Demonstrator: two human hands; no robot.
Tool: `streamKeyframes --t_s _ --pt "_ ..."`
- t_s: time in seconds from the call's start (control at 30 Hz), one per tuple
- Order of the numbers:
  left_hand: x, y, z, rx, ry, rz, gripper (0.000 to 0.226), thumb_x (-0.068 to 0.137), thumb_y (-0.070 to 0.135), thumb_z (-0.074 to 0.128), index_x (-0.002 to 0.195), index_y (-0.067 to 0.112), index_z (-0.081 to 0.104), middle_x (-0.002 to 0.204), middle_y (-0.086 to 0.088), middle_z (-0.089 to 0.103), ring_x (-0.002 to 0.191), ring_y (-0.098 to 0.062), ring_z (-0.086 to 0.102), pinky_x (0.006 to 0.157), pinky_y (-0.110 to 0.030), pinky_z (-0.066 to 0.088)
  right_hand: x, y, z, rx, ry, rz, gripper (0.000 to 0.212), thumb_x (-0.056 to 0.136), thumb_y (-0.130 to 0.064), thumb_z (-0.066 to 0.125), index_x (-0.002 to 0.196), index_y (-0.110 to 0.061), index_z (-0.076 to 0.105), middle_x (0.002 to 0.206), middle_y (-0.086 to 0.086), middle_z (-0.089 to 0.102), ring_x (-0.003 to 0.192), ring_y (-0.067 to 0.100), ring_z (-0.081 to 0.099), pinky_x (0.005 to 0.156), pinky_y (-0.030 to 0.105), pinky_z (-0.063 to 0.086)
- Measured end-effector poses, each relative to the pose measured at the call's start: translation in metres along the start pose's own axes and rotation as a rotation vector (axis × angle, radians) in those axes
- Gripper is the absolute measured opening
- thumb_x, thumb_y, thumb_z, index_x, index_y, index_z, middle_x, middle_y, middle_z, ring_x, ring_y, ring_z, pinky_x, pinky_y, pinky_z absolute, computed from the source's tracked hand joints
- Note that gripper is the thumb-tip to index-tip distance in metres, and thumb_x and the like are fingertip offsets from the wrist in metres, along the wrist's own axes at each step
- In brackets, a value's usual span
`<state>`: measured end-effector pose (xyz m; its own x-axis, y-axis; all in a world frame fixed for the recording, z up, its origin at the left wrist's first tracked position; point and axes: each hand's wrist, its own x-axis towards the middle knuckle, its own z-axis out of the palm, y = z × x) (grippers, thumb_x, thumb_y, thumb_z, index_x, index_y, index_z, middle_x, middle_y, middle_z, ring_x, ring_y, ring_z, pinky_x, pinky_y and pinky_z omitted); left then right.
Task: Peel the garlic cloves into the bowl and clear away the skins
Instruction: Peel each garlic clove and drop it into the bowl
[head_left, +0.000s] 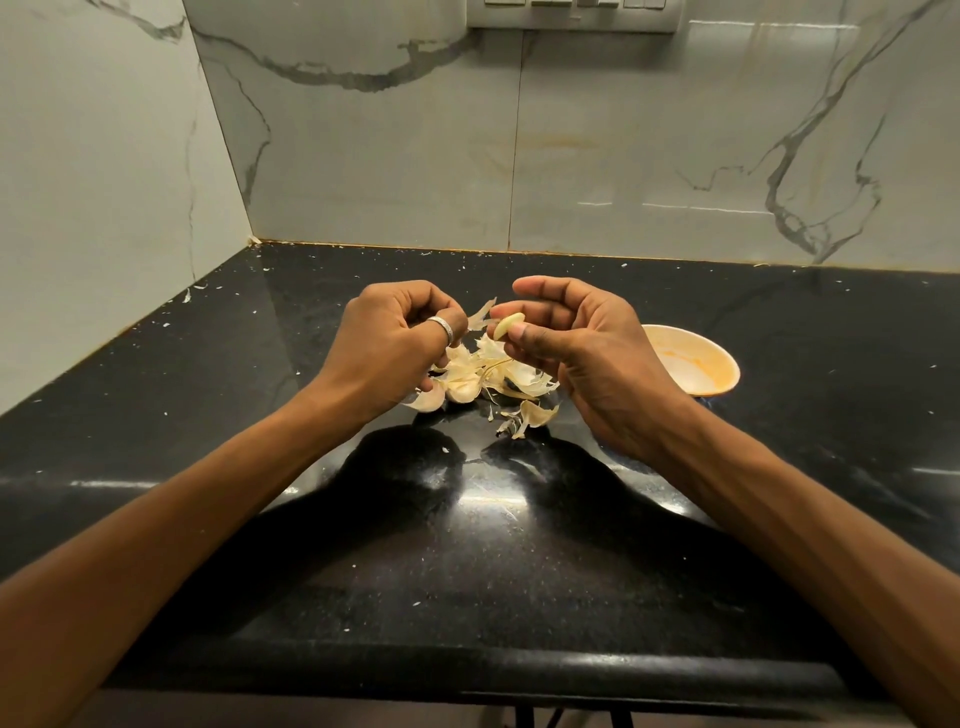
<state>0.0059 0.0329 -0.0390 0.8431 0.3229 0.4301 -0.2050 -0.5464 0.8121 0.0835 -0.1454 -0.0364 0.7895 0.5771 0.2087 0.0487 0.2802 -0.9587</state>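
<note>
My right hand (576, 343) pinches a pale peeled garlic clove (508, 325) between thumb and fingertips, above the counter. My left hand (397, 343), with a ring on one finger, pinches a strip of papery skin (480, 314) that points toward the clove. Below and between the hands lies a heap of garlic skins (493, 374) on the black counter, with a couple of unpeeled cloves (462, 391) at its left edge. A white bowl (696, 364) with an orange-stained inside stands just right of my right hand, partly hidden by it.
The black speckled counter (467, 545) runs to marble walls at the back and left, forming a corner at the far left. Small skin flakes are scattered over the counter. A switch panel (571, 15) is on the back wall. The counter's rounded front edge is near me.
</note>
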Motion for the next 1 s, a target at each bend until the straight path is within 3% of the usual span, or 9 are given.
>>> streamKeyframes --t_s 0.1,0.23,0.43,0.6,0.7,0.87,1.0 --pt "0.001 0.001 -0.001 0.056 0.052 0.036 0.016 0.083 0.029 0.059 0.079 0.020 0.070 0.071 -0.007 0.068 0.060 -0.021 0.064 0.046 -0.034 0.054 0.000 0.000 0.000 -0.016 0.008 -0.009 0.039 0.090 0.013 0.063 0.125 -0.003 0.058 0.106 0.013 0.077 0.099 0.025 0.074 0.082 0.029 0.060" --pt "0.000 0.001 -0.001 0.127 0.105 0.085 0.023 0.082 0.036 0.056 0.075 0.022 0.073 0.067 -0.004 0.069 0.062 -0.028 0.064 0.053 -0.048 0.056 0.000 0.000 0.000 -0.050 0.018 -0.035 0.039 0.090 0.012 0.064 0.126 -0.001 0.057 0.108 0.014 0.076 0.097 0.024 0.074 0.085 0.031 0.060" --pt "0.001 -0.004 0.003 0.281 0.153 0.192 0.025 0.093 0.036 0.063 0.078 0.022 0.078 0.067 0.006 0.070 0.060 -0.013 0.062 0.053 -0.031 0.050 0.000 -0.001 -0.002 -0.104 0.020 -0.075 0.036 0.091 0.012 0.063 0.125 0.001 0.058 0.111 0.018 0.074 0.104 0.032 0.072 0.086 0.031 0.060" --pt "0.000 -0.010 0.001 0.480 0.128 0.357 0.017 0.084 0.041 0.067 0.086 0.026 0.076 0.080 0.010 0.068 0.069 -0.010 0.061 0.064 -0.037 0.054 -0.001 -0.005 -0.005 -0.209 0.023 -0.147 0.027 0.092 0.006 0.067 0.118 0.001 0.065 0.108 0.016 0.075 0.101 0.028 0.073 0.087 0.031 0.060" --pt "-0.001 -0.011 0.004 0.532 0.109 0.424 0.008 0.083 0.036 0.073 0.086 0.029 0.072 0.082 0.014 0.061 0.068 -0.010 0.057 0.061 -0.037 0.054 0.001 -0.011 -0.010 -0.448 0.037 -0.269 0.018 0.092 -0.002 0.071 0.111 -0.002 0.071 0.100 0.010 0.077 0.091 0.019 0.075 0.085 0.029 0.060" --pt "-0.003 -0.011 0.002 0.605 0.142 0.461 0.015 0.081 0.030 0.082 0.088 0.025 0.069 0.088 0.016 0.057 0.063 -0.005 0.047 0.060 -0.026 0.042 0.003 -0.038 -0.030 -0.988 0.011 -0.463 0.013 0.090 -0.012 0.075 0.103 -0.012 0.077 0.093 -0.004 0.077 0.085 0.004 0.073 0.084 0.020 0.059" --pt "-0.006 -0.009 0.004 0.656 0.144 0.460 0.020 0.080 0.012 0.080 0.081 0.023 0.063 0.089 0.007 0.064 0.062 -0.018 0.058 0.054 -0.028 0.041 0.000 -0.069 -0.060 -1.256 0.034 -0.328 0.014 0.089 -0.014 0.076 0.103 -0.017 0.076 0.091 -0.007 0.074 0.083 -0.005 0.067 0.078 0.008 0.053"
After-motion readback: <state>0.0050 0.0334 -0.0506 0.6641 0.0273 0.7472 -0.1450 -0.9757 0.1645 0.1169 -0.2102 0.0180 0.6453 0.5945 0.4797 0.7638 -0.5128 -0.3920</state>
